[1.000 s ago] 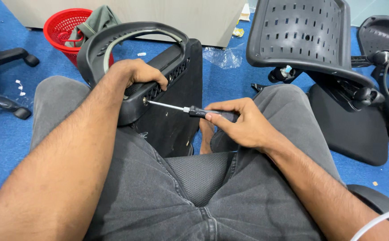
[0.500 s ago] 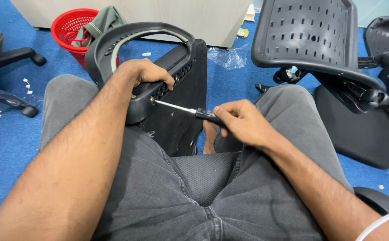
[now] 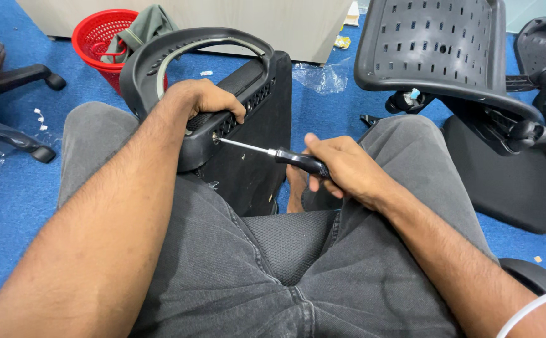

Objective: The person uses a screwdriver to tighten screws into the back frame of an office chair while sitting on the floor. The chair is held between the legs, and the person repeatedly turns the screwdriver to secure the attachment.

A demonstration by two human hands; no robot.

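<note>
1. The left hand lay closed over the top edge of a black plastic chair part, fingers curled down over its slotted rim, pinning it against the person's left thigh.
2. That chair part stood upright between the knees, with a curved armrest loop rising from its far side.
3. The right hand was wrapped tight around the black handle of a screwdriver, thumb laid along the handle.
4. The screwdriver's bare metal shaft ran leftward and slightly up, its tip meeting the chair part just below the left hand's fingers; whether it sat in a screw head could not be told.
5. The person sat in grey jeans on a dark mesh seat.
6. A red basket with a green cloth draped on it stood on the blue carpet beyond the chair part.
7. A perforated black chair back stood to the right, above a black seat pad lying on the carpet.
</note>
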